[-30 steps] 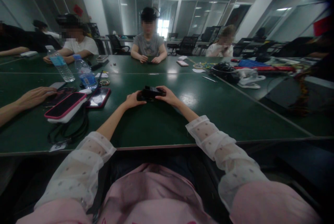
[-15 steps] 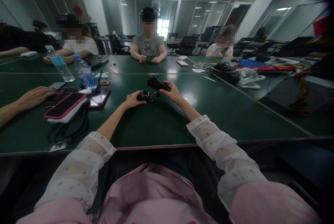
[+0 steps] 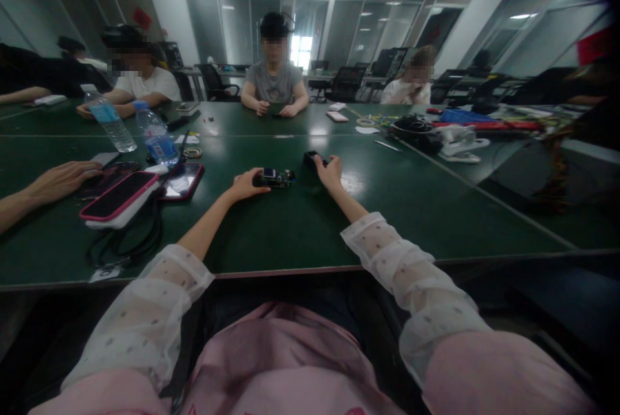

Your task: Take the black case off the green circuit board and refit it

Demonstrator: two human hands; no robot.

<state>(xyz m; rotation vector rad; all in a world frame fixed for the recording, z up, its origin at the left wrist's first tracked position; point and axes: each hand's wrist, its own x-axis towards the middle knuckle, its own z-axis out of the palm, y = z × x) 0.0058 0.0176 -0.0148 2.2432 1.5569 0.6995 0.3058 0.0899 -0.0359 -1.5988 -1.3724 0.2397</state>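
Note:
My left hand (image 3: 247,185) grips the left end of a small circuit board with a screen (image 3: 277,177), low over the green table (image 3: 290,234). Electronic parts show along the board's right end. To its right, my right hand (image 3: 330,173) is closed around a black plastic case (image 3: 311,158). Thumb and fingers wrap its right part, so only its left end shows. The board and the case are apart, with a gap of table between them.
Left of my arms lie a pink-edged phone (image 3: 121,195), another phone (image 3: 183,181) and black cables (image 3: 130,241). Two water bottles (image 3: 157,137) stand behind. A co-worker's hand (image 3: 68,177) rests at far left. A pen (image 3: 387,145) and cable clutter (image 3: 416,128) lie right.
My right hand has turned the black case and moved it slightly right and down, away from the circuit board. My left hand stays in place with the board.

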